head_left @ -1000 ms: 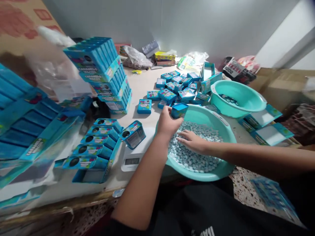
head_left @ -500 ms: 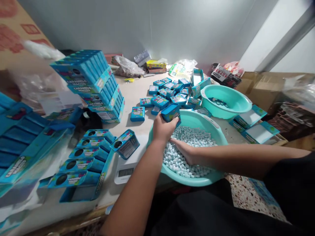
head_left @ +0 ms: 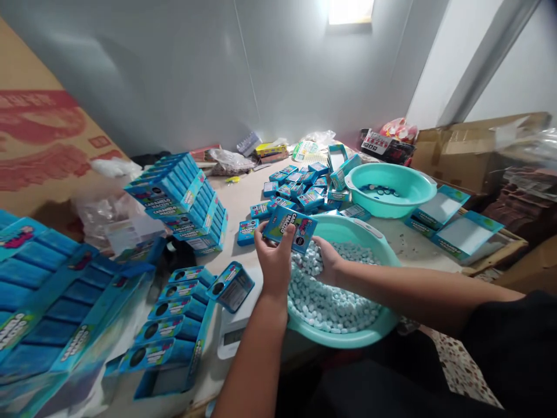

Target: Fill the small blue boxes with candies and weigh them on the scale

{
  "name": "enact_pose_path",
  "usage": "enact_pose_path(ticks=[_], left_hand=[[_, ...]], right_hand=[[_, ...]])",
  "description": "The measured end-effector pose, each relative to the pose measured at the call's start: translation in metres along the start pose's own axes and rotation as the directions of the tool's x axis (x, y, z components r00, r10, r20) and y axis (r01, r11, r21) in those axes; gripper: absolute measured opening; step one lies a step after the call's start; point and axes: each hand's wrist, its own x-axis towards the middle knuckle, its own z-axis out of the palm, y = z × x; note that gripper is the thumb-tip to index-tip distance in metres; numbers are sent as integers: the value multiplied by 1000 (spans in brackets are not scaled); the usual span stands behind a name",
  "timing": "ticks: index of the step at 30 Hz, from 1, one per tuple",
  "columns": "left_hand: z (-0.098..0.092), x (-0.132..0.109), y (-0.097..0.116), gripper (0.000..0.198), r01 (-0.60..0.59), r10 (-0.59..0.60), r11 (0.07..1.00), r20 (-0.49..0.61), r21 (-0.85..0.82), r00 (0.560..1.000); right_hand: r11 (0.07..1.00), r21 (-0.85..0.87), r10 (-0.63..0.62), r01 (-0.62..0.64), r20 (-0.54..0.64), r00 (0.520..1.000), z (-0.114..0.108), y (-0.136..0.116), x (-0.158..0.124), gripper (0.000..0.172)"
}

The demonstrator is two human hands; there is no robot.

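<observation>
My left hand (head_left: 275, 258) is closed round a small blue candy box (head_left: 292, 227), held tilted above the near basin. Against the lower end of that box, my right hand (head_left: 327, 261) cups a heap of small pale candies (head_left: 311, 260). Below both hands, the turquoise basin (head_left: 383, 255) holds a mass of the same pale candies (head_left: 343, 316). To the left, another blue box (head_left: 231, 287) sits tilted on a white scale (head_left: 230, 342). Whether the held box's lower end is open is hidden by the candies and fingers.
A display tray (head_left: 202, 342) with several boxes lies left of the scale, before a stack of filled trays (head_left: 183, 203). Behind the basin is a pile of loose boxes (head_left: 310, 198). A second turquoise basin (head_left: 391, 204) stands back right, beside empty display trays (head_left: 465, 235).
My right hand has come up out of the candies with a heap in it, next to the box. My left hand has turned the box. The camera view has shifted.
</observation>
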Motion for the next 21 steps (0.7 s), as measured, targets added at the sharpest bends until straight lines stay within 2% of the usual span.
enact_pose_path(ticks=[5,8,10,12,15,16,17,18,20,21], left_hand=[[-2,3,-5,61,204,-207,977,-47,-57,977],[-3,3,-8,63,245,-242,965,-40,92,969],[-3,0,-9,63,176,-190,942,24,285,981],[-3,-4,-7,61,66,-127,875,96,479,987],[-1,-11,-3,57,-193,67,741,214,643,974],[-1,-13,-1,54,-317,153,691,297,650,943],[-1,-15,1,50,-452,224,635,411,626,884],[-1,-17,3,45,-575,260,578,537,579,802],[-3,-19,5,43,-719,220,496,731,486,646],[-4,-19,6,43,-742,173,477,778,470,604]], right_hand=[[989,142,-33,45,-84,996,2,-15,-3,34],[978,202,-27,52,-124,992,4,-21,-7,32],[971,234,-13,52,-163,986,3,-25,-10,34],[966,255,2,53,-210,978,1,-29,-12,35],[963,265,22,49,-259,966,-2,-35,-13,32],[963,266,28,45,-264,964,-3,-37,-14,30],[963,266,34,37,-260,965,-3,-38,-14,29],[964,265,40,28,-247,968,-3,-39,-14,28],[966,257,41,15,-210,977,-3,-40,-14,28],[968,251,31,19,-192,981,-3,-40,-13,28]])
